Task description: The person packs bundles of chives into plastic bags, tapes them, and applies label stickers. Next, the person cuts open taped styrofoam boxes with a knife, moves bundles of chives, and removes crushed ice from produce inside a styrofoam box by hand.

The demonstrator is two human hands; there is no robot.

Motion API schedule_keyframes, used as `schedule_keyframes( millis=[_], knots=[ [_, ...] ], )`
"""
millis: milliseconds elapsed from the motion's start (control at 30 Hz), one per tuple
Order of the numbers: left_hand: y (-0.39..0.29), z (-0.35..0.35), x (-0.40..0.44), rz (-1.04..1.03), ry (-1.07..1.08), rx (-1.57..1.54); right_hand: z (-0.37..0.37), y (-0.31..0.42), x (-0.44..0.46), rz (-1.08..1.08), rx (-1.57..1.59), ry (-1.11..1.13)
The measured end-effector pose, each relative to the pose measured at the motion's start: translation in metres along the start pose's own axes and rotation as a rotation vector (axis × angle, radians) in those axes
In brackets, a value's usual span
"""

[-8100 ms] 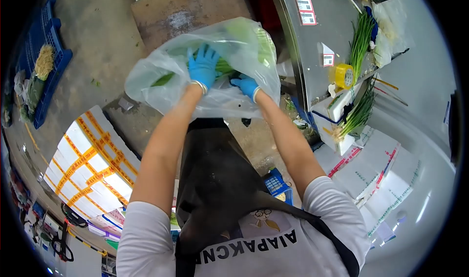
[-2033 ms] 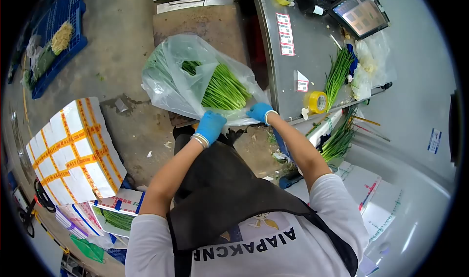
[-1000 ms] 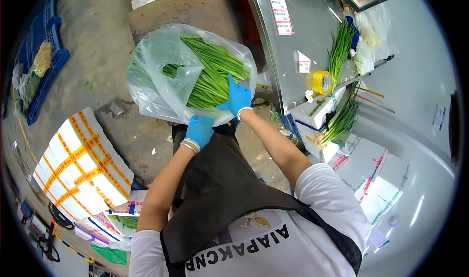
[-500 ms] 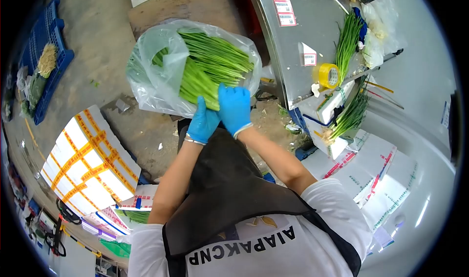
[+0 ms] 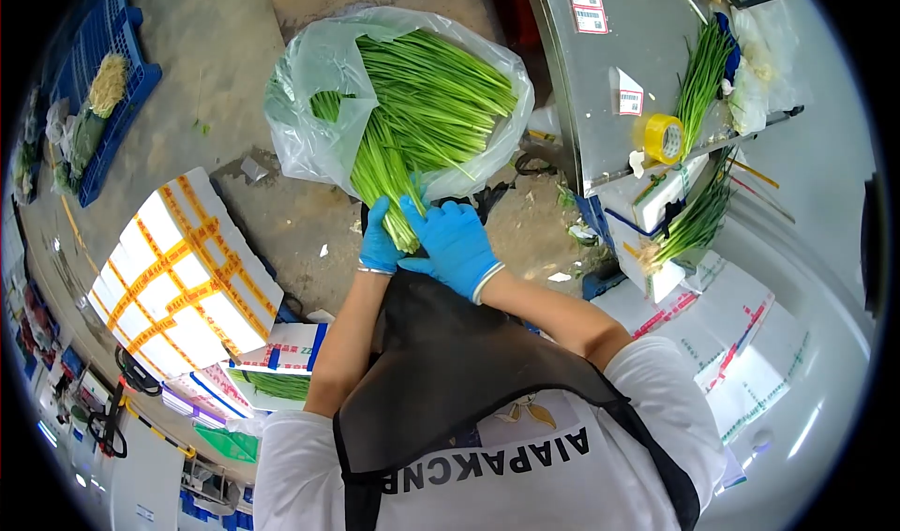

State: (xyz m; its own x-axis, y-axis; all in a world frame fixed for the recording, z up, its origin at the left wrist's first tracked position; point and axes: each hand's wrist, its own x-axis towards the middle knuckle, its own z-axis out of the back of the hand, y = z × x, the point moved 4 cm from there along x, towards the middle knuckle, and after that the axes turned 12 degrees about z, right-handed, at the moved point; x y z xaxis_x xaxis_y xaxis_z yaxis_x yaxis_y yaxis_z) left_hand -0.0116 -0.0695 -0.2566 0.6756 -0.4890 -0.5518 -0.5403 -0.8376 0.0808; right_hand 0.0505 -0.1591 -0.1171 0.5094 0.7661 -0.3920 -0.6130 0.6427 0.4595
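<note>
A bundle of chives (image 5: 382, 161) slants out of a clear plastic bag (image 5: 323, 147), its pale cut ends toward my body. My left hand (image 5: 380, 248), in a blue glove, is closed around the lower left side of that bundle; its thumb lies along the stalks and the other fingers are mostly hidden beneath. Against the right side rests my right hand (image 5: 459, 252), also blue-gloved, with index finger and thumb spread apart near the cut ends. More chives (image 5: 436, 81) fill the bag behind the bundle.
At right stands a metal table (image 5: 600, 81) with yellow tape (image 5: 663, 138), barcode labels (image 5: 586, 6) and loose green stalks (image 5: 703, 81). A taped white foam box (image 5: 183, 278) is at left. Farther left lies a blue pallet (image 5: 122, 109). White boxes (image 5: 722, 325) sit at lower right.
The bundle's lower end has come nearer my body, and both hands have moved down with it. My right hand has loosened from its closed grip, its index finger now extended.
</note>
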Motion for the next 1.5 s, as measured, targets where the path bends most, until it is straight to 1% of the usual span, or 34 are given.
schedule_keyframes(
  millis=[33, 100, 133, 200, 233, 267, 333, 367, 400, 433, 467, 500, 533, 567, 600, 667, 700, 767, 867, 900, 1000, 1033, 1100, 1133, 1200, 1233, 1333, 1367, 1467, 1500],
  knots=[
    [0.001, 0.006, -0.001, -0.025, -0.097, 0.023, 0.001, -0.005, -0.002, 0.004, 0.13, -0.02],
    [0.002, 0.023, 0.001, -0.057, -0.162, -0.003, 0.008, -0.026, -0.005, -0.011, 0.369, -0.072],
    [0.003, 0.03, 0.004, -0.06, -0.179, -0.014, 0.013, -0.039, -0.008, -0.094, 0.462, -0.159],
    [0.004, 0.025, 0.003, 0.037, -0.046, -0.039, 0.022, -0.076, -0.02, -0.271, 0.6, -0.361],
    [0.004, 0.015, 0.006, 0.033, 0.021, -0.07, 0.017, -0.094, -0.021, -0.209, 0.64, -0.489],
    [0.005, 0.006, 0.008, 0.025, 0.077, -0.098, 0.012, -0.105, -0.014, -0.187, 0.648, -0.538],
    [0.006, 0.001, 0.012, 0.028, 0.128, -0.152, -0.001, -0.123, 0.008, -0.187, 0.695, -0.556],
    [0.006, -0.001, 0.011, 0.016, 0.091, -0.108, -0.019, -0.134, 0.024, -0.213, 0.657, -0.522],
    [0.007, 0.004, 0.011, -0.001, 0.041, -0.155, -0.021, -0.138, 0.04, -0.229, 0.622, -0.487],
    [0.007, 0.006, 0.011, 0.047, 0.049, -0.134, -0.028, -0.142, 0.055, -0.175, 0.851, -0.25],
    [0.005, 0.004, 0.01, 0.094, 0.056, -0.112, -0.012, -0.107, 0.054, -0.127, 1.558, -0.23],
    [0.001, -0.003, 0.01, 0.039, -0.039, -0.073, -0.047, -0.107, 0.058, -0.39, 1.501, 0.165],
    [0.0, -0.009, 0.009, -0.013, -0.134, -0.041, -0.037, -0.094, 0.063, -0.12, 1.05, 0.094],
    [0.003, -0.006, 0.004, -0.052, -0.185, -0.038, 0.023, -0.064, 0.04, -0.017, 0.842, 0.06],
    [0.007, -0.032, -0.006, 0.014, -0.157, -0.154, 0.022, -0.057, 0.032, -0.081, 0.833, -0.131],
    [0.016, -0.083, -0.027, -0.015, -0.188, -0.125, 0.034, -0.046, 0.01, -0.115, 0.809, -0.251],
    [0.022, -0.099, -0.032, 0.001, -0.155, -0.096, 0.043, -0.039, -0.005, -0.125, 0.761, -0.315],
    [0.042, -0.119, -0.045, 0.039, -0.089, -0.039, 0.068, -0.023, -0.04, -0.132, 0.666, -0.43],
    [0.067, -0.147, -0.057, -0.009, -0.062, 0.141, 0.098, -0.011, -0.087, -0.08, 0.668, -0.543],
    [0.072, -0.157, -0.059, -0.026, -0.091, 0.177, 0.103, -0.009, -0.1, -0.069, 0.638, -0.555],
    [0.082, -0.169, -0.055, -0.073, -0.046, 0.285, 0.123, -0.004, -0.127, 0.0, 0.468, -0.653],
    [0.081, -0.172, -0.054, -0.055, -0.043, 0.347, 0.131, -0.006, -0.132, 0.012, 0.55, -0.586],
    [0.072, -0.182, -0.052, -0.022, -0.038, 0.469, 0.135, -0.009, -0.142, 0.058, 0.408, -0.629],
    [0.069, -0.19, -0.052, -0.072, -0.046, 0.529, 0.137, -0.01, -0.146, 0.081, 0.337, -0.65],
    [0.067, -0.217, -0.058, -0.169, -0.062, 0.646, 0.145, -0.012, -0.152, 0.084, 0.292, -0.608],
    [0.064, -0.215, -0.056, -0.215, -0.075, 0.694, 0.149, -0.013, -0.154, 0.084, 0.271, -0.587],
    [0.068, -0.239, -0.057, -0.348, -0.055, 0.61, 0.153, -0.021, -0.151, 0.136, 0.033, -0.711],
    [0.065, -0.216, -0.048, -0.375, -0.055, 0.616, 0.159, -0.023, -0.152, 0.126, 0.088, -0.68],
    [0.075, -0.223, -0.042, -0.309, -0.03, 0.442, 0.165, -0.025, -0.156, 0.125, -0.006, -0.763],
    [0.078, -0.224, -0.04, -0.334, 0.003, 0.499, 0.168, -0.025, -0.158, 0.109, 0.003, -0.76]
  ],
)
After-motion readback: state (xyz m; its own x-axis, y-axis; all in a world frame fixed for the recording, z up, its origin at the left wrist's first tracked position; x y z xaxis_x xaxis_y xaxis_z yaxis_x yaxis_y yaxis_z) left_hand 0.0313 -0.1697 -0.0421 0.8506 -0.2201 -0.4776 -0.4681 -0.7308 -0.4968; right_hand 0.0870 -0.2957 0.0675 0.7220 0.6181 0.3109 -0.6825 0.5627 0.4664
